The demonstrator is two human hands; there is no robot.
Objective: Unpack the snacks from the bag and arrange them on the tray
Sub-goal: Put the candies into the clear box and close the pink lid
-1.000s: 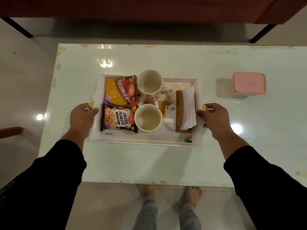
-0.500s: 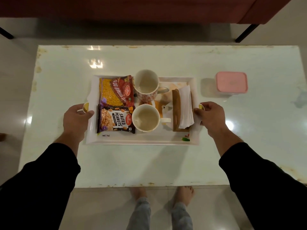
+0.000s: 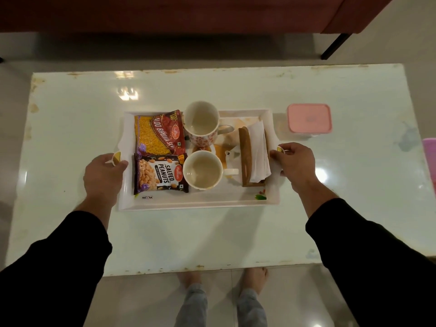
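A white rectangular tray [image 3: 200,203] lies on the pale table. On its left side lie two snack packets: a red and yellow bhujia sev packet [image 3: 159,133] at the back and a dark salted peanuts packet [image 3: 160,174] in front. Two empty mugs [image 3: 202,172] stand in the middle, one behind the other. A wooden napkin holder [image 3: 246,156] with white napkins stands on the right. My left hand [image 3: 103,173] grips the tray's left handle. My right hand [image 3: 295,161] grips the right handle.
A pink lidded box [image 3: 309,118] sits on the table [image 3: 70,126] right of the tray. A pink object [image 3: 430,159] shows at the right edge. A dark red sofa [image 3: 165,13] stands beyond the table. My bare feet are below the table's near edge.
The view has shifted, so the table and tray sit further left in the frame. Both hands stay on the tray's handles.
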